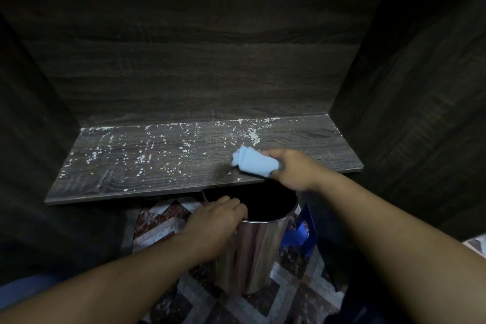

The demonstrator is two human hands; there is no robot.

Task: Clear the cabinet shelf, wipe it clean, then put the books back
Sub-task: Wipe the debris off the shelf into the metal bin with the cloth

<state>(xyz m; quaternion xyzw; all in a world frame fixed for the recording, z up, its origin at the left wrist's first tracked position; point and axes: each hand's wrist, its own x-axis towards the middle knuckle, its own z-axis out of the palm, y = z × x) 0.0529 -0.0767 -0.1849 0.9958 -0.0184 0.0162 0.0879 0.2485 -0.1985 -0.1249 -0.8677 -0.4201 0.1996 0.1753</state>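
The dark wood-grain cabinet shelf (163,166) holds no books and is strewn with white crumbs, thickest at the back and left. My right hand (294,169) grips a bunched light blue cloth (253,162) on the shelf's front right edge. Just below that edge stands a shiny metal bin (252,244) with a dark open mouth. My left hand (214,221) grips the bin's near left rim, fingers curled over it. No books are in view.
The cabinet's dark side walls (410,113) and back panel close in the shelf. A blue object (302,234) stands on the patterned tile floor (297,294) to the right of the bin.
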